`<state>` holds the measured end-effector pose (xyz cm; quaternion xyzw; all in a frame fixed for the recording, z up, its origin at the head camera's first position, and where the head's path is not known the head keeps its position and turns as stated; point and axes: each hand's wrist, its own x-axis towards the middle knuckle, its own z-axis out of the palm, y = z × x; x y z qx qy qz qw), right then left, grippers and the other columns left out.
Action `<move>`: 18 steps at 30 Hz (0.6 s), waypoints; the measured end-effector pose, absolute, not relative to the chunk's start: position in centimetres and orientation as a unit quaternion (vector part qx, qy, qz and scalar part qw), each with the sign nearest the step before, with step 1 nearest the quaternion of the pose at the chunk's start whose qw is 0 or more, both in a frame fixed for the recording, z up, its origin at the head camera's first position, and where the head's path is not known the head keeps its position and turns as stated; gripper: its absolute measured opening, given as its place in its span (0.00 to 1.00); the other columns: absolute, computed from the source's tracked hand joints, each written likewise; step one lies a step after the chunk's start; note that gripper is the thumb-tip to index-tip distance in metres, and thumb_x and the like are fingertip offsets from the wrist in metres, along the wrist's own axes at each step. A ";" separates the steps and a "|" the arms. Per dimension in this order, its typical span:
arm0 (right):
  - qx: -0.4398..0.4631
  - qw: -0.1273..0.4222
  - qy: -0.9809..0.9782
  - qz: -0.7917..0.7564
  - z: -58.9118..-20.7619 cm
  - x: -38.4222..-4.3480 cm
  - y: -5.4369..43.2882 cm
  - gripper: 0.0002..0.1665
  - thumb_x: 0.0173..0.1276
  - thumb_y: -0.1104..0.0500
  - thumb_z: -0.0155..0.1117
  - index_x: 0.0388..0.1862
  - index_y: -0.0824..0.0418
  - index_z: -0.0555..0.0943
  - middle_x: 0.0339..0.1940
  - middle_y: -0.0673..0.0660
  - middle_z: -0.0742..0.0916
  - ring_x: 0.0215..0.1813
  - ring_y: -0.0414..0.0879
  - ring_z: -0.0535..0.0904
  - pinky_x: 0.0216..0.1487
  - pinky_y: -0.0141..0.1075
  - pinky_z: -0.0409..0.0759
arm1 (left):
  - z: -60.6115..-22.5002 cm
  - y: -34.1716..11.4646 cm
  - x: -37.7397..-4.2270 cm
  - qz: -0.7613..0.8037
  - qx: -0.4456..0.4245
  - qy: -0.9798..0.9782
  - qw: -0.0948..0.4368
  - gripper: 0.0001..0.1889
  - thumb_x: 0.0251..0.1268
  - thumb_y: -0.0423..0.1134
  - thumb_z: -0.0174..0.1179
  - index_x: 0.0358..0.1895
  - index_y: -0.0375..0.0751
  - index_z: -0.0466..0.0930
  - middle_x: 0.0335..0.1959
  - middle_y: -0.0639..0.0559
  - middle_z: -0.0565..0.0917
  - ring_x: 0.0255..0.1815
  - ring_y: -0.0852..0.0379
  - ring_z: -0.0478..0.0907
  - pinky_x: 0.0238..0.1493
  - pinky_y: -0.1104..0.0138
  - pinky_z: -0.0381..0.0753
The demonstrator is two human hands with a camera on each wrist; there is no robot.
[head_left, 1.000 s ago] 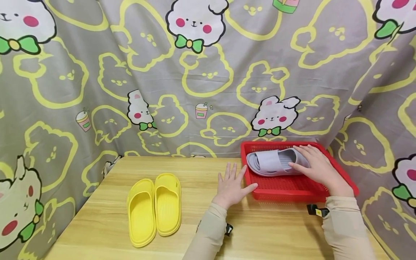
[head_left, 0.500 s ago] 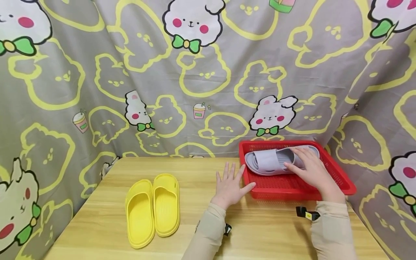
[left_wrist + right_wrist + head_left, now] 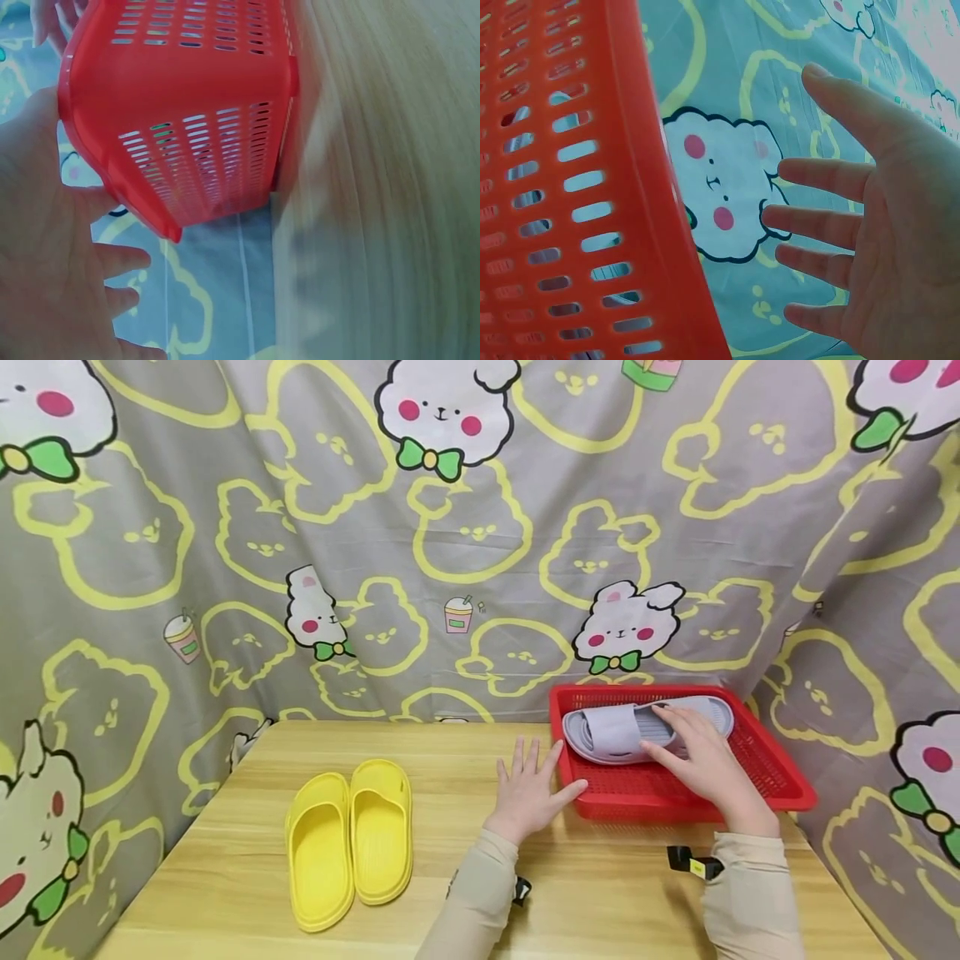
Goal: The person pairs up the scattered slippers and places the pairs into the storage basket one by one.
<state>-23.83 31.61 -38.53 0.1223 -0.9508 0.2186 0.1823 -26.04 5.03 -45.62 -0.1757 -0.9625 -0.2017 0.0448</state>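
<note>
A red plastic basket (image 3: 615, 808) stands at the back right of the table. Inside, along its far side, lies a lavender-grey open-toe slipper (image 3: 611, 731), partly hidden behind my right hand. My left hand (image 3: 525, 793) has its fingers spread at the basket's left front corner; in the left wrist view the thumb and index finger meet the rim (image 3: 82, 142). Over the basket hovers my right hand (image 3: 708, 772), fingers extended and slightly bent, overlapping the slipper in the head view. The right wrist view has that hand (image 3: 900, 255) above the rim, holding nothing.
A pair of yellow slippers, the left one (image 3: 322, 868) and the right one (image 3: 381, 843), lies side by side on the wooden table (image 3: 465, 752), left of the basket. Grey curtain (image 3: 510, 552) with cartoon rabbits hangs close behind the basket and down both sides.
My right hand has moved left and slightly down, uncovering the heel end of the grey slipper. My left hand stays at the basket's corner. The head view has shifted slightly.
</note>
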 end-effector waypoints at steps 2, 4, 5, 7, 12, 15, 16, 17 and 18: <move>0.118 0.182 -0.952 0.215 -38.6 -23.7 31.7 0.43 0.64 0.41 0.65 0.72 0.60 0.66 0.68 0.70 0.70 0.69 0.67 0.62 0.64 0.71 0.60 | -45.5 5.1 -26.0 -0.197 -0.183 -0.962 0.052 0.43 0.63 0.78 0.33 0.78 0.62 0.49 0.80 0.45 0.53 0.82 0.40 0.39 0.73 0.34 0.46; 0.116 0.183 -0.953 0.213 -38.7 -23.7 31.7 0.43 0.64 0.41 0.65 0.72 0.60 0.66 0.68 0.70 0.71 0.69 0.66 0.62 0.65 0.71 0.60 | -45.2 4.9 -25.9 -0.194 -0.186 -0.961 0.061 0.42 0.64 0.77 0.33 0.77 0.61 0.52 0.79 0.45 0.55 0.81 0.40 0.41 0.72 0.33 0.47; 0.114 0.183 -0.953 0.213 -38.7 -23.8 31.6 0.43 0.64 0.41 0.65 0.72 0.60 0.66 0.68 0.70 0.71 0.69 0.66 0.62 0.65 0.71 0.60 | -45.1 4.8 -25.9 -0.194 -0.186 -0.961 0.066 0.42 0.64 0.76 0.34 0.77 0.60 0.53 0.79 0.45 0.56 0.81 0.40 0.42 0.72 0.33 0.47; 0.114 0.183 -0.953 0.212 -38.7 -23.9 31.5 0.42 0.65 0.40 0.64 0.71 0.61 0.67 0.68 0.70 0.71 0.69 0.67 0.62 0.65 0.70 0.59 | -44.8 4.6 -25.8 -0.199 -0.187 -0.959 0.076 0.41 0.65 0.76 0.36 0.76 0.59 0.55 0.78 0.45 0.59 0.80 0.39 0.45 0.72 0.33 0.48; 0.115 0.179 -0.954 0.210 -38.5 -23.9 31.2 0.41 0.66 0.40 0.63 0.70 0.62 0.68 0.68 0.70 0.71 0.69 0.67 0.62 0.67 0.69 0.59 | -44.2 4.0 -25.9 -0.208 -0.183 -0.955 0.108 0.39 0.66 0.72 0.41 0.74 0.55 0.62 0.74 0.46 0.66 0.77 0.40 0.56 0.70 0.34 0.53; 0.120 0.183 -0.953 0.209 -38.5 -23.9 30.9 0.40 0.66 0.41 0.63 0.70 0.62 0.68 0.67 0.70 0.72 0.69 0.67 0.62 0.67 0.68 0.59 | -43.9 3.7 -26.0 -0.200 -0.178 -0.954 0.135 0.35 0.68 0.69 0.44 0.71 0.53 0.66 0.71 0.48 0.71 0.73 0.42 0.64 0.69 0.37 0.60; 0.123 0.185 -0.952 0.209 -38.5 -23.8 30.9 0.40 0.66 0.42 0.64 0.69 0.62 0.68 0.67 0.70 0.72 0.69 0.67 0.63 0.67 0.68 0.59 | -43.9 3.6 -26.0 -0.195 -0.176 -0.954 0.142 0.34 0.68 0.67 0.45 0.71 0.52 0.67 0.70 0.48 0.72 0.72 0.43 0.66 0.68 0.38 0.62; 0.126 0.187 -0.952 0.209 -38.5 -23.8 30.8 0.40 0.66 0.42 0.64 0.69 0.62 0.69 0.66 0.70 0.73 0.68 0.67 0.63 0.67 0.68 0.60 | -43.9 3.5 -26.0 -0.193 -0.174 -0.954 0.150 0.33 0.69 0.66 0.46 0.70 0.52 0.68 0.69 0.49 0.73 0.70 0.44 0.68 0.67 0.39 0.64; 0.128 0.189 -0.951 0.209 -38.6 -23.8 30.7 0.39 0.66 0.43 0.64 0.69 0.62 0.69 0.66 0.70 0.73 0.68 0.67 0.64 0.67 0.68 0.60 | -43.8 3.3 -26.0 -0.190 -0.171 -0.954 0.156 0.32 0.69 0.65 0.47 0.69 0.51 0.70 0.68 0.49 0.74 0.69 0.45 0.70 0.67 0.40 0.66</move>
